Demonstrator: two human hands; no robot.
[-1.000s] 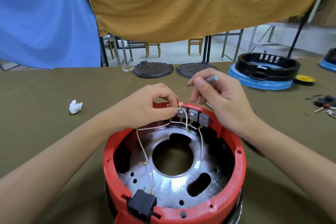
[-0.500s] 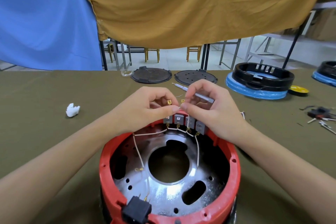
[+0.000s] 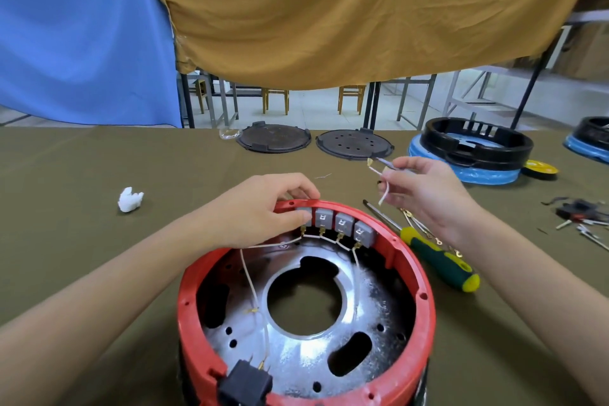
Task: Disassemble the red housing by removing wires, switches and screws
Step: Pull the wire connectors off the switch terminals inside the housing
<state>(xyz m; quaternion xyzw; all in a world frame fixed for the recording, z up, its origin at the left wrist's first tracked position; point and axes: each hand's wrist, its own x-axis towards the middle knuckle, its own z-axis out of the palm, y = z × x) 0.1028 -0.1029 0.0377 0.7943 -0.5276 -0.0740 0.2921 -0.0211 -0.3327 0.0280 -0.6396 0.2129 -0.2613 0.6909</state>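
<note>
Sitting on the olive-green table (image 3: 66, 257) right in front of the person, the red housing (image 3: 425, 300) is the landmark for everything else — its metal base plate (image 3: 296, 349) shows inside the ring. Beyond the housing lie two dark round lids (image 3: 273, 141), and far to its right a black ring on a blue base (image 3: 478, 148). A green-and-yellow screwdriver (image 3: 438, 260) lies just beside the housing's right rim, near a few loose wires with gold terminals (image 3: 425, 234).

The left hand (image 3: 257, 211) rests on the housing's far rim, fingers curled over it and thumb pressed on the leftmost of four grey switches (image 3: 342, 223). The right hand (image 3: 425, 194) is raised beyond and to the right of the housing, pinching a slim metal tool (image 3: 384, 162) and a short white wire (image 3: 384, 189) that hangs free of the housing.

As I judge it, the job is partly done — some wires are off. Left to do: the white wires (image 3: 250, 277) linking the switches' lower terminals and running down to the black socket (image 3: 244, 386) at the near rim, the four switches themselves, and any screws.
</note>
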